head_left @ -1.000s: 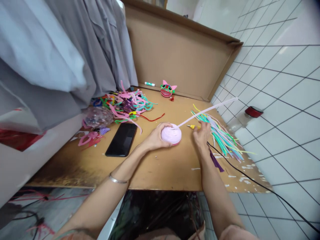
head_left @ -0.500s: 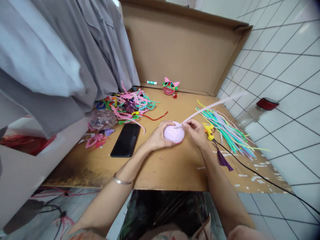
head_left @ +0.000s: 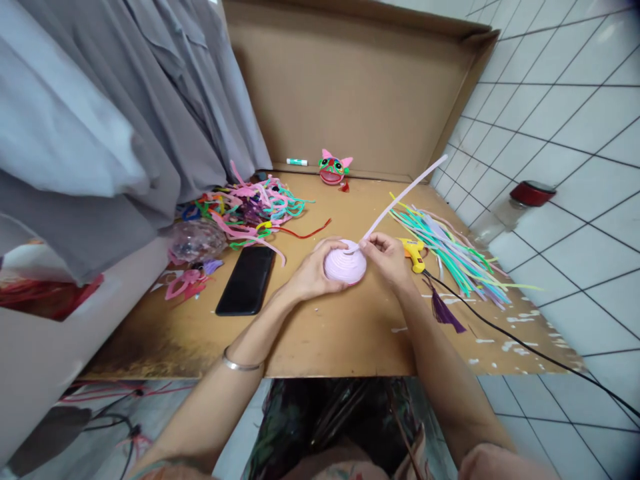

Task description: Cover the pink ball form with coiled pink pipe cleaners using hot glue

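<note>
A pale lilac coiled dome [head_left: 345,267] with a pink lower edge is held over the middle of the table. My left hand [head_left: 316,270] wraps round its left side, thumb on top and fingers below. At the dome's upper right, my right hand [head_left: 387,257] pinches a pale pink pipe cleaner [head_left: 406,195]. One end lies on top of the dome, and the long free part slants up to the right. The yellow glue gun [head_left: 414,255] lies just right of my right hand, its nozzle hidden behind the fingers.
A black phone [head_left: 246,281] lies left, below a tangle of coloured pipe cleaners [head_left: 255,207]. Pastel pipe cleaners [head_left: 445,250] and a purple tassel [head_left: 446,313] lie right, beside the black cord [head_left: 495,325]. A small pink-eared figure [head_left: 333,169] and glue stick [head_left: 297,162] stand near the cardboard [head_left: 355,93].
The free end of the pipe cleaner has swung up and to the left, and it now stands more steeply. Both hands keep their hold. The whole view has shifted slightly.
</note>
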The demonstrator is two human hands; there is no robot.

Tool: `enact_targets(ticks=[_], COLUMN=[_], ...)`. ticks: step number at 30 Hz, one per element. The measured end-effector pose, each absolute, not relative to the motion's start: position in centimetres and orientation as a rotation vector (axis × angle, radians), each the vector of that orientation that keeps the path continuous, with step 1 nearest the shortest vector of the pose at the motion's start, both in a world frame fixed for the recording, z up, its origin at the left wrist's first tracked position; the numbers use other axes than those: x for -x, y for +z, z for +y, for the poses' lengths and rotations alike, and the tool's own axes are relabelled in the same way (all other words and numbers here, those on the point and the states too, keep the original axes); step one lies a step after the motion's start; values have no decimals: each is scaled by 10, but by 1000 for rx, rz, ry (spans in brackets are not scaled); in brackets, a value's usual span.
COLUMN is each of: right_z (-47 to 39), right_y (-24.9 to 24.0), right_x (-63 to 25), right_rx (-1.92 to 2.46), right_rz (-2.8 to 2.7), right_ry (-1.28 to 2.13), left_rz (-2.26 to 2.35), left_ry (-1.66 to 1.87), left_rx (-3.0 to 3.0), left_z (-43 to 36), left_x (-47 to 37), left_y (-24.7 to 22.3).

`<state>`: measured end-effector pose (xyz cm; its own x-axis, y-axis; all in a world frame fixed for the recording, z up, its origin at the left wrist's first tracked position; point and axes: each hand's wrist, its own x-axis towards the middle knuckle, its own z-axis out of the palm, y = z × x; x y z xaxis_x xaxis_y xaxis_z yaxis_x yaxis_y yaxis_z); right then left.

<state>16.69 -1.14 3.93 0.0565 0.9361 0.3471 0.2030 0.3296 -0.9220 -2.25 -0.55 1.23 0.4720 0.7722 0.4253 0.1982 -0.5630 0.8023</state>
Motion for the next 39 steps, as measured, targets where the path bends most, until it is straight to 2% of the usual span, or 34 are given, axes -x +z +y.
enact_targets(ticks=[11, 28, 39], right_z=[-10, -11, -13], right_y=[37, 35, 35], right_x=[-170, -167, -163], right_rx=[1176, 1184, 1180], right_rz=[-1439, -1536, -1544], right_ry=[857, 762, 742], left_rz=[819, 767, 876], left_ry=[1061, 1012, 1057], left_rx=[-2055, -1954, -1716], left_z=[-6, -5, -7], left_x=[22, 23, 20], left_y=[13, 12, 11])
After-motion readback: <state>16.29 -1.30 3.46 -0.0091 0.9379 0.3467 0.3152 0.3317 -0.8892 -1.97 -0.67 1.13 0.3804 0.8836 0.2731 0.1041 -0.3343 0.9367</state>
